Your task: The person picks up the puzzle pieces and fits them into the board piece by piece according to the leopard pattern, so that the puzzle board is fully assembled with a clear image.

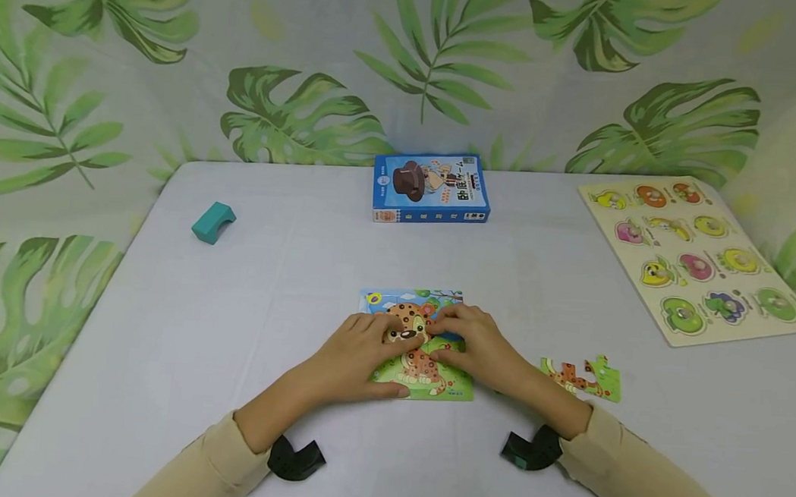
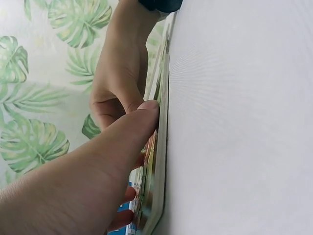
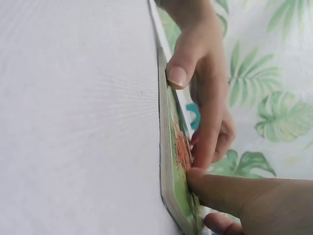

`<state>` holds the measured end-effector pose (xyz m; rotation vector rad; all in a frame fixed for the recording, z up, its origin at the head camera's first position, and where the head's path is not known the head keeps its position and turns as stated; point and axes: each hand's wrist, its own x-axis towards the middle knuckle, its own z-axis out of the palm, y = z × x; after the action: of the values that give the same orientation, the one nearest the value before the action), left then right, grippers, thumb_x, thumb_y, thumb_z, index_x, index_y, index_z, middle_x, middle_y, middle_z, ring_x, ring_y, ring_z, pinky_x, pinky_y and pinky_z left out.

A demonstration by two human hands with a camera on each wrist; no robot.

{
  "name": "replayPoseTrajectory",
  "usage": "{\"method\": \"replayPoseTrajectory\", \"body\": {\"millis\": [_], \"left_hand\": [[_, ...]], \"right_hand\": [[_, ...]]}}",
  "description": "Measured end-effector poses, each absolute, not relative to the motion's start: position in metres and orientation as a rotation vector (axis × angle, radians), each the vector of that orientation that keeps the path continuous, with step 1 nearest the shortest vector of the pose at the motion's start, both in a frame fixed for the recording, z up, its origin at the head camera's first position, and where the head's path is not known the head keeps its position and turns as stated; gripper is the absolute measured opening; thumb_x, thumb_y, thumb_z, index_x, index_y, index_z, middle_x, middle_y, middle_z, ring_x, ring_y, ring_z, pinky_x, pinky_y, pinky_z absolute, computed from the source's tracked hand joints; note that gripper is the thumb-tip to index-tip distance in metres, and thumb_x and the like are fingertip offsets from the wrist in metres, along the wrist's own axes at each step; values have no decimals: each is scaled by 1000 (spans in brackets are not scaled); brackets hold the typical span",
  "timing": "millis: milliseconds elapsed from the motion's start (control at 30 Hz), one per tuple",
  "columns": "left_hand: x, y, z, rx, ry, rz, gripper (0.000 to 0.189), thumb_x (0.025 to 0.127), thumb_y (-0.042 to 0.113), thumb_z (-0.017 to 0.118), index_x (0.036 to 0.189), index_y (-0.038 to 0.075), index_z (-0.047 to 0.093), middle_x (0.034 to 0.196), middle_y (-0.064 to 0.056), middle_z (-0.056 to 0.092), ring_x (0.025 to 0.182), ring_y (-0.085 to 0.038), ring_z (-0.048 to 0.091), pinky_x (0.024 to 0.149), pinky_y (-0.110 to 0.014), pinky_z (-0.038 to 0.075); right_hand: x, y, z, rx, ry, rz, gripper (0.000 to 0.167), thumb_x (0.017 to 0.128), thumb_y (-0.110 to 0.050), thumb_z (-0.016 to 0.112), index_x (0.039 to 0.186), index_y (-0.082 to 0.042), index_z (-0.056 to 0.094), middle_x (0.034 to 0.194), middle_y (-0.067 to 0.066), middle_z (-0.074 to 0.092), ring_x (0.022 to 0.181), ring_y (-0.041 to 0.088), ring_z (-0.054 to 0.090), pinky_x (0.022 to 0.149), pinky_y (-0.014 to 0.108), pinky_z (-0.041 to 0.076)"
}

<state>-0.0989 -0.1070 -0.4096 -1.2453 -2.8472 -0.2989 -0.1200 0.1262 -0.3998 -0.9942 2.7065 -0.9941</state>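
Beige sleeves (image 1: 638,465), folded back, come nearest the camera, perhaps to keep the cloth out of the way. A leopard puzzle (image 1: 422,368) lies flat on the white counter (image 1: 287,272), straight in front of the person. The left hand (image 1: 360,353) has its fingers loosely extended over the picture and its thumb at the near edge, seemingly to steady the puzzle rather than grip it. The right hand (image 1: 477,343) is half bent, thumb and forefinger slightly apart on the picture; whether they pinch anything I cannot tell. Loose pieces (image 1: 607,379) lie beside the right forearm (image 1: 546,394), likely placed there for easy reach. Farther back, a blue box (image 1: 432,188) lies face up with a hat picture and large characters that seem to read 卧底ゲーム; its finer print is too small. Print beside the fruits (image 1: 696,267) on the pale board (image 1: 711,331) is unreadable too, and a teal block (image 1: 208,224) sits well apart at left, with no writing visible
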Motion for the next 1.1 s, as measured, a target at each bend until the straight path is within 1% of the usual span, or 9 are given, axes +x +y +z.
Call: {"method": "replayPoseTrajectory", "body": {"millis": [100, 233, 400, 533, 633, 767, 933, 1033, 1100], "left_hand": [[-99, -107, -407, -1253, -2860, -303, 69, 80, 64, 47, 138, 28, 38, 128, -4, 36, 118, -22, 31, 97, -39, 26], [-98, -106, -404, -1255, -2877, -335, 68, 80, 62, 49, 138, 27, 38, 129, -5, 35, 119, -22, 31, 97, -41, 26], [-97, -106, -404, -1236, -2891, -341, 68, 80, 62, 51, 137, 26, 39, 130, -5, 36, 120, -22, 31, 97, -41, 26], [-96, -110, -408, -1205, -2888, -370, 75, 78, 65, 50, 138, 23, 37, 131, -5, 36, 121, -21, 30, 99, -39, 24], [-94, -118, -410, -1164, -2867, -433, 81, 76, 66, 50, 139, 18, 33, 133, -6, 36, 121, -21, 31, 101, -37, 22], [-90, -129, -412, -1087, -2846, -515, 87, 75, 65, 54, 140, 12, 29, 136, -7, 33, 124, -21, 29, 103, -35, 22], [-81, -141, -412, -954, -2900, -578, 95, 73, 65, 57, 142, 9, 25, 139, -8, 30, 128, -21, 26, 103, -35, 24], [-76, -148, -413, -884, -2944, -614, 97, 72, 65, 57, 142, 7, 23, 141, -8, 28, 129, -21, 24, 103, -36, 25], [-74, -151, -414, -857, -2971, -639, 98, 72, 65, 57, 142, 7, 22, 142, -8, 27, 129, -20, 23, 102, -35, 25]], "right_hand": [[-120, 129, -398, -990, 2708, -931, 40, 75, -30, 72, 111, -12, 66, 113, 3, 50, 106, 26, 42, 87, 47, 30], [-119, 135, -397, -1007, 2672, -839, 52, 75, -37, 70, 121, -15, 59, 120, 5, 45, 116, 30, 35, 90, 51, 25], [-116, 142, -396, -941, 2575, -907, 64, 76, -38, 71, 131, -16, 48, 131, 7, 37, 122, 29, 30, 95, 54, 24], [-112, 151, -388, -869, 2528, -1051, 68, 75, -31, 73, 134, -14, 42, 136, 10, 30, 126, 29, 26, 96, 54, 28], [-107, 161, -380, -850, 2563, -1090, 72, 74, -28, 74, 135, -13, 38, 137, 10, 29, 126, 27, 25, 95, 52, 31], [-99, 177, -371, -814, 2638, -1115, 78, 71, -28, 77, 137, -16, 35, 138, 7, 28, 125, 26, 26, 94, 53, 32], [-90, 197, -371, -828, 2708, -1133, 84, 68, -30, 78, 137, -13, 34, 136, 7, 30, 124, 26, 28, 93, 55, 32], [-87, 206, -376, -831, 2735, -1104, 85, 67, -32, 78, 137, -10, 34, 135, 8, 31, 123, 25, 29, 92, 51, 33], [-85, 211, -381, -822, 2741, -1081, 86, 67, -32, 78, 137, -10, 34, 134, 8, 32, 122, 25, 30, 95, 42, 33]]}}
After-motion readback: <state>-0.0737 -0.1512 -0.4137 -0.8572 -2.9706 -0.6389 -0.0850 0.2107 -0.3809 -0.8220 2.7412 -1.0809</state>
